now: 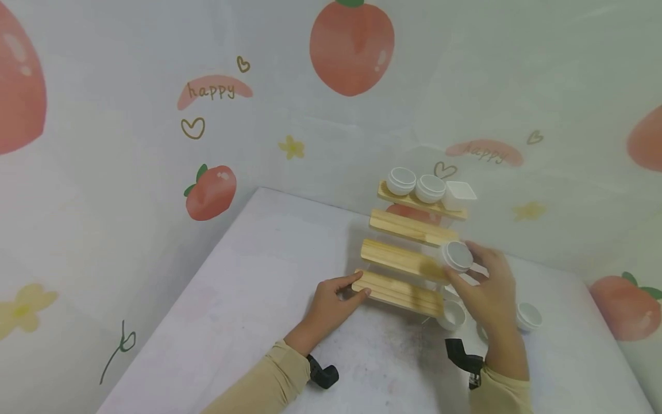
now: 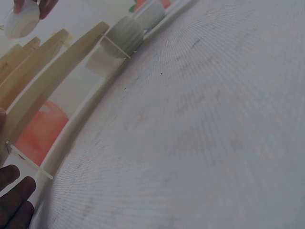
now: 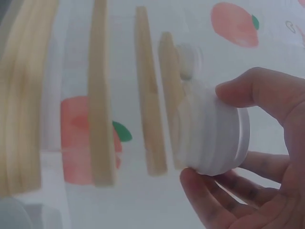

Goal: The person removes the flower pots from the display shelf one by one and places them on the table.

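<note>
While the left hand point(image 1: 329, 305) pinches the lowest wooden tier point(image 1: 398, 292), the right hand point(image 1: 487, 287) grips a round white jar point(image 1: 458, 256) near the middle tiers point(image 1: 398, 260); keeping it clear of them should avoid jolts

Wooden tiers point(image 1: 395, 291): four. Round white pots point(image 1: 401, 181): two up top, one in right fingers point(image 3: 200, 195), at least two on desk point(image 1: 248, 259); exact desk tally partly hidden. Square white pot point(image 1: 458, 196): one. Black wrist mounts point(image 1: 324, 375): two. Fruit prints point(image 1: 352, 49): six. Printed hearts point(image 1: 193, 137): four. Yellow flowers point(image 1: 293, 148): three. "Happy" banners point(image 1: 214, 86): two.
</note>
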A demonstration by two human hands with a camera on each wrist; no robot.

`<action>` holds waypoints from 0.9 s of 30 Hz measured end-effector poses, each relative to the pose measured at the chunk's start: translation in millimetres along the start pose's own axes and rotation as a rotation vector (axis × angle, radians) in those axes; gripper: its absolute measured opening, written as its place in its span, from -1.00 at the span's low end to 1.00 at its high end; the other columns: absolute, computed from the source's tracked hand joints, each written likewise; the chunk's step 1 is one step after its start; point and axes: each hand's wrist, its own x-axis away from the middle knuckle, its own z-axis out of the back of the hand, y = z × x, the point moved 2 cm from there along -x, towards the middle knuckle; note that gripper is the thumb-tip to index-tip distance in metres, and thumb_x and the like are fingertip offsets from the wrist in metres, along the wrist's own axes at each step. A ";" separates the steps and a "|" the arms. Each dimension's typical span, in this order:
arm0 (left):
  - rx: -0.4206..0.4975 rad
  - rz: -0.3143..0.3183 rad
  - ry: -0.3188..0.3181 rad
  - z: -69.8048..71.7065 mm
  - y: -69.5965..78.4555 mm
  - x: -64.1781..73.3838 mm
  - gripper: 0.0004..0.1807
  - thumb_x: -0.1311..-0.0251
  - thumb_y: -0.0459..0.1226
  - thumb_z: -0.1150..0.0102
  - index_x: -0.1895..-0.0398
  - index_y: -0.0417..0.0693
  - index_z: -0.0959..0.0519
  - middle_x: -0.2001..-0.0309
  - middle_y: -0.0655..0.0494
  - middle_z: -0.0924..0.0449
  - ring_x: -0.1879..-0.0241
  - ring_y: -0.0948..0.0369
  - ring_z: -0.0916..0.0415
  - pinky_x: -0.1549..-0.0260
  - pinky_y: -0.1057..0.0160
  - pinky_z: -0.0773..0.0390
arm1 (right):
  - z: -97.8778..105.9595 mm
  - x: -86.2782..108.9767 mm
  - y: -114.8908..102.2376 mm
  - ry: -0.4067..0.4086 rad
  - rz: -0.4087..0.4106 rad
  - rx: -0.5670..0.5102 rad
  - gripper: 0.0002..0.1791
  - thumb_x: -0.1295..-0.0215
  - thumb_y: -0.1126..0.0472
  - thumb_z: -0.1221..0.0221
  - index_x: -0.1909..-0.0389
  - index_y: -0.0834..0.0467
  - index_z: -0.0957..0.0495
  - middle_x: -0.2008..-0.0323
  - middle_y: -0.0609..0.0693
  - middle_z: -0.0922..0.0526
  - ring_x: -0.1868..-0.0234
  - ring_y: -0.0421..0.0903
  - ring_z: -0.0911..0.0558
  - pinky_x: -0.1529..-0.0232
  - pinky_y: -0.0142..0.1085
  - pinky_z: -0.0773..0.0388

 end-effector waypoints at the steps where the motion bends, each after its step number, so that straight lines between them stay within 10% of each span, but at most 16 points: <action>1: 0.001 -0.001 0.001 -0.1 -0.1 0.0 -0.40 -0.34 0.09 -0.42 -0.39 0.14 -0.61 -0.39 0.21 -0.59 -0.47 0.16 -0.47 -0.48 -0.04 -0.44 | 2.7 0.2 0.1 0.002 -0.002 0.005 -0.29 -0.10 0.45 -0.54 -0.32 0.27 -0.59 -0.15 0.05 -0.55 -0.08 -0.47 -0.50 0.02 -0.76 -0.52; 15: 0.013 -0.004 -0.002 1.0 0.6 0.5 -0.41 -0.35 0.07 -0.43 -0.39 0.14 -0.61 -0.39 0.22 -0.58 -0.47 0.17 -0.46 -0.48 -0.03 -0.44 | 48.8 0.6 17.3 0.066 -0.129 0.089 -0.33 -0.05 0.42 -0.57 -0.25 0.24 -0.63 0.01 -0.48 -0.48 -0.02 -0.53 -0.51 0.11 -0.79 -0.51; 27: 0.016 0.005 -0.011 1.9 2.8 0.8 -0.41 -0.35 0.04 -0.43 -0.40 0.14 -0.60 -0.39 0.26 -0.58 -0.47 0.21 -0.46 -0.47 -0.01 -0.46 | 82.4 -0.3 34.7 0.064 -0.388 0.231 -0.23 -0.16 0.11 -0.59 -0.40 0.14 -0.57 -0.13 -0.10 -0.57 -0.01 -0.47 -0.42 0.18 -0.81 -0.47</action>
